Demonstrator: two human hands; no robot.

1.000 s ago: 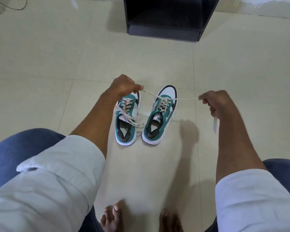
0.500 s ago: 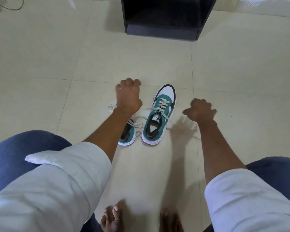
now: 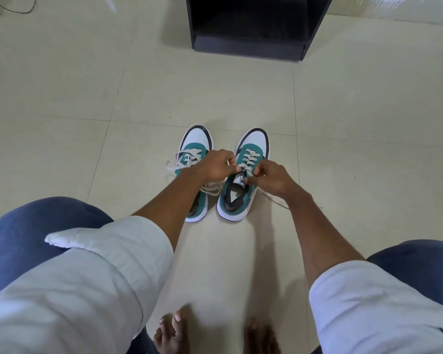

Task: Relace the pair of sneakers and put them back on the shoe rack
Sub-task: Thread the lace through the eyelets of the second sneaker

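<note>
Two teal-and-white sneakers stand side by side on the floor, toes pointing away from me. The left sneaker (image 3: pixel 193 139) has loose cream laces trailing to its left, and my left forearm hides its heel. The right sneaker (image 3: pixel 253 143) is laced up its front. My left hand (image 3: pixel 216 166) and my right hand (image 3: pixel 271 178) meet over the right sneaker's tongue, each pinching a lace end (image 3: pixel 241 167) near the top eyelets. One lace tail (image 3: pixel 276 201) lies on the floor to the right.
A dark shoe rack (image 3: pixel 248 48) stands open on the tiled floor straight ahead, beyond the sneakers. My knees in blue trousers and white sleeves fill the lower corners, with bare feet at the bottom edge. A thin cable lies at the top left.
Both hands, which held the lace stretched wide apart, swung down and came together over the right sneaker's tongue. The sneakers have not moved.
</note>
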